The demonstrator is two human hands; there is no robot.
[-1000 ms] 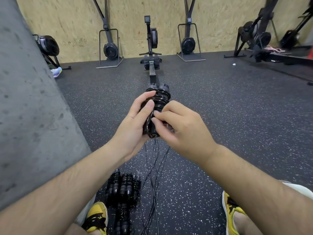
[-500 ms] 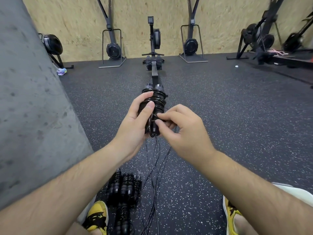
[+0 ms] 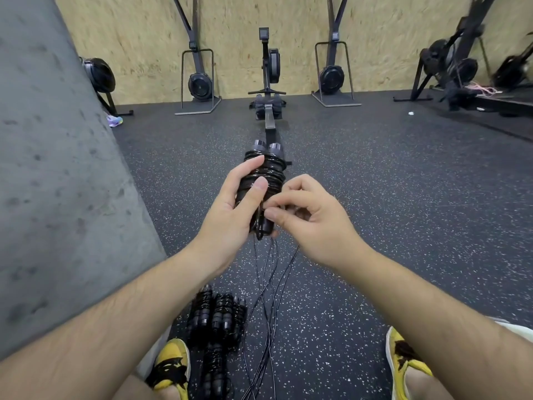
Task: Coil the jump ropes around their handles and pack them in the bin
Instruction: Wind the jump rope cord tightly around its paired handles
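Note:
My left hand (image 3: 230, 215) grips a black jump rope bundle (image 3: 266, 171), two handles side by side with cord wound tightly round them, held upright in front of me. My right hand (image 3: 311, 220) pinches the cord at the bundle's lower end, fingers curled. Loose black cords (image 3: 269, 298) lie below my hands and trail across the floor towards me. Several coiled jump ropes (image 3: 217, 316) lie in a pile on the floor by my left foot. No bin is in view.
A grey concrete pillar (image 3: 52, 183) rises close on my left. A rowing machine (image 3: 269, 82) stands straight ahead, other gym machines line the wooden wall. My yellow shoes (image 3: 171, 365) rest on the speckled rubber floor (image 3: 403, 226).
My right hand has slid a little lower and right along the bundle, fingers curling in more on the cord. The left hand keeps its grip.

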